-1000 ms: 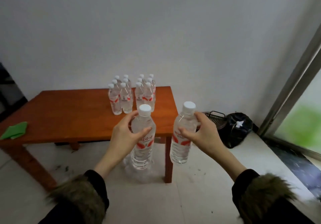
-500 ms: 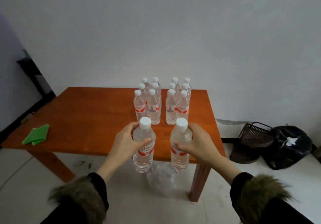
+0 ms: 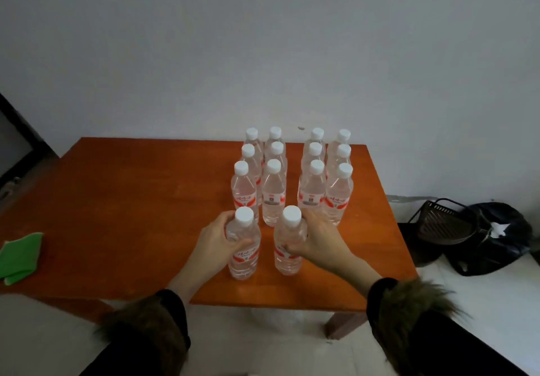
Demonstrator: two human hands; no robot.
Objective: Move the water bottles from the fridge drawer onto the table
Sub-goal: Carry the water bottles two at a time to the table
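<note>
Your left hand wraps the left bottle and your right hand the right bottle, both upright (lower centre) on the table.

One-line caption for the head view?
Left hand and right hand each hold a water bottle upright on the wooden table.

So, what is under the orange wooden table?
Under the orange wooden table, at the near edge, a crumpled clear plastic bag shows on the floor, beside a table leg. The tabletop covers everything further back.
</note>
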